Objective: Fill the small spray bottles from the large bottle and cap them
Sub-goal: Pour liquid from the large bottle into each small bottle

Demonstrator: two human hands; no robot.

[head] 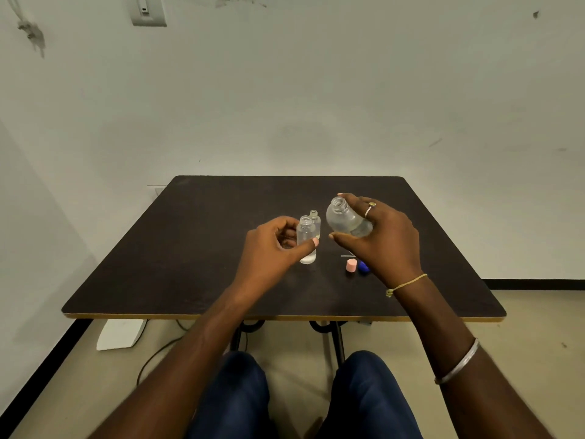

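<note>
While right hand (384,240) holds large bottle (346,221), table (205,264) edges well apart

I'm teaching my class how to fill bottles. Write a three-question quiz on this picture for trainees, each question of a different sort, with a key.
1. True or false: the large bottle held in the right hand is capped.
2. The left hand grips: A) a funnel; B) a small bottle; C) nothing.
3. Fill in: the pink cap and the blue cap lie on the ___.
Key: 1 false; 2 B; 3 table.
</note>
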